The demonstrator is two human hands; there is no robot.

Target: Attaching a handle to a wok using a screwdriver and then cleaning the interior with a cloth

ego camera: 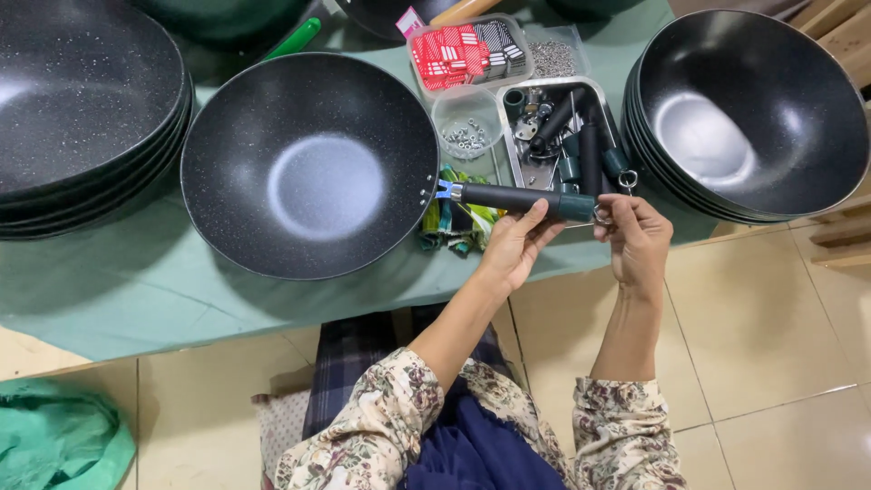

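Note:
A black speckled wok [308, 163] lies on a green cloth [109, 290] in front of me. A dark handle with a teal end [517, 198] lies horizontally against the wok's right rim, where a small blue bracket meets it. My left hand [513, 245] holds the handle from below, thumb up on its shaft. My right hand [635, 231] pinches the metal ring at the handle's teal end.
Stacks of black woks sit at the left [82, 100] and right [753, 109]. Behind the handle stand a metal tray of dark handles [567, 136], a clear cup of small nuts [467, 127] and a box of red and black tags [463, 50]. A green bag [54, 436] lies on the tiled floor.

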